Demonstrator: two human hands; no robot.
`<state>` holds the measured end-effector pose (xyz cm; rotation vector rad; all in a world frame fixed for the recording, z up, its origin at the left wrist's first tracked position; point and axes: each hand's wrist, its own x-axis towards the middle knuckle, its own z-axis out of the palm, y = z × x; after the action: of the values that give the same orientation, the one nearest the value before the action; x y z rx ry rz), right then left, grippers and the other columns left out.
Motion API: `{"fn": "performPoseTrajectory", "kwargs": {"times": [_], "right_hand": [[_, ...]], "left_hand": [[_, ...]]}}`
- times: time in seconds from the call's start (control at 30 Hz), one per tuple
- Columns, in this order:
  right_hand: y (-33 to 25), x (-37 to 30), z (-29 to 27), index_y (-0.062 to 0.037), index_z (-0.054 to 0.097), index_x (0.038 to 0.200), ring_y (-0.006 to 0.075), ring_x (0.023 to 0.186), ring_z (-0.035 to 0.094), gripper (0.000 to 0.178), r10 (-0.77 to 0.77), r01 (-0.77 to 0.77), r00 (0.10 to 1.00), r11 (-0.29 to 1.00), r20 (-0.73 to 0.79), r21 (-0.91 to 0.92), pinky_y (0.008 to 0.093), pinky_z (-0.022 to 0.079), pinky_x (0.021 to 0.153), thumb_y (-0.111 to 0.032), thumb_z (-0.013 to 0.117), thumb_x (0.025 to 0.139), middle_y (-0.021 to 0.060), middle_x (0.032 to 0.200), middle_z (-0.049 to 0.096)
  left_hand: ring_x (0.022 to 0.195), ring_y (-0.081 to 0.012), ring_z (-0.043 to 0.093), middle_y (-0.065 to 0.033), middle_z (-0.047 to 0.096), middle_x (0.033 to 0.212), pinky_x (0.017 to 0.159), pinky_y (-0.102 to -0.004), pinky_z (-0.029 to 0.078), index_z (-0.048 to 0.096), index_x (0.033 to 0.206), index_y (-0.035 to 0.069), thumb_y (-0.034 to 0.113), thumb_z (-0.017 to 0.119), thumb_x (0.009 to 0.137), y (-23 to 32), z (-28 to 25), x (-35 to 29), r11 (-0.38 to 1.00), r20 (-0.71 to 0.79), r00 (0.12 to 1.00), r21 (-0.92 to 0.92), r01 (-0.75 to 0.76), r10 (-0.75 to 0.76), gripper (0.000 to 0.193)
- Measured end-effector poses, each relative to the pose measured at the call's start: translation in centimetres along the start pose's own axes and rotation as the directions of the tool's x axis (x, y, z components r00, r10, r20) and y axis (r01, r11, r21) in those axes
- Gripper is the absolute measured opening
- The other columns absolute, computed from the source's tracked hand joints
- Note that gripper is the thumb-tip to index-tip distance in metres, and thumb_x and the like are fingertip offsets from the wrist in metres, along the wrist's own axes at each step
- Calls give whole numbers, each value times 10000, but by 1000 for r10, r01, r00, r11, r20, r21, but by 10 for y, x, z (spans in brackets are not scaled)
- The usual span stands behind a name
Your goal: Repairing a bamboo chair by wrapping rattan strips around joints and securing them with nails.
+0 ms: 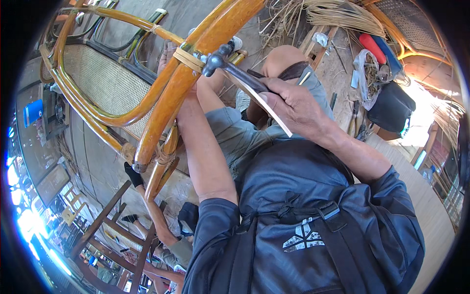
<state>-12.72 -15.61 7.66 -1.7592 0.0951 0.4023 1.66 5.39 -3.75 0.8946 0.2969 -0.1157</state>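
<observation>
My right hand [296,105] is closed round the dark handle of a hammer [220,61]. The hammer's head is right beside a pale cane binding [190,60] wrapped around the thick, varnished poles of a rattan chair frame [169,100]. From that binding a loose flat cane strip [267,110] slants down past my right hand; whether the fingers also touch it I cannot tell. My left hand [168,54] reaches behind the poles and holds the frame from the far side, its palm mostly hidden and some fingers showing past the edge.
The chair's woven cane panel [105,73] extends to the left. Bundles of cane strips [342,17] lie at the far right, near a plastic bag [367,73] and a black cap-like item [391,108]. Another person's arm [159,220] and a dark wooden frame [105,215] are at lower left.
</observation>
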Motion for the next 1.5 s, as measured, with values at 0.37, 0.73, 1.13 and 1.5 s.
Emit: {"fn": "performPoseTrajectory", "kwargs": {"times": [0.37, 0.73, 1.13, 1.5], "right_hand": [[-12, 2, -14, 0, 538, 1009, 216, 583, 511, 190, -123, 122, 992, 979, 3, -163, 322, 436, 576, -141, 515, 883, 162, 693, 497], [-139, 39, -78, 26, 559, 1052, 121, 674, 543, 312, -157, 92, 986, 807, -62, -584, 249, 433, 631, -160, 566, 801, 37, 756, 569], [-188, 148, -26, -18, 572, 1011, 290, 624, 567, 250, 3, 418, 894, 351, 448, -838, 354, 438, 574, -150, 603, 800, 141, 738, 571], [-207, 162, 11, 7, 560, 1036, 294, 584, 537, 313, 171, 479, 856, 97, 489, -873, 363, 399, 552, -147, 586, 765, 140, 724, 553]], "left_hand": [[752, -125, 596, -80, 601, 943, 684, -242, 504, 556, 1022, 20, 107, 628, 844, -5, -11, 3, 998, 65, 997, -44, 49, -46, 210], [1049, -148, 454, -125, 392, 1283, 866, -263, 390, 556, 826, -27, 117, 615, 836, 4, 7, -8, 969, 15, 978, 136, -207, 207, 156], [1161, -237, 433, -188, 407, 1271, 973, -356, 338, 553, 752, 6, 43, 640, 773, 14, 25, -15, 942, -46, 964, 231, -243, 261, 98], [1107, -280, 476, -204, 423, 1223, 897, -342, 405, 497, 730, 3, 35, 636, 724, 20, 15, -18, 869, -30, 948, 409, -277, 316, 142]]}}
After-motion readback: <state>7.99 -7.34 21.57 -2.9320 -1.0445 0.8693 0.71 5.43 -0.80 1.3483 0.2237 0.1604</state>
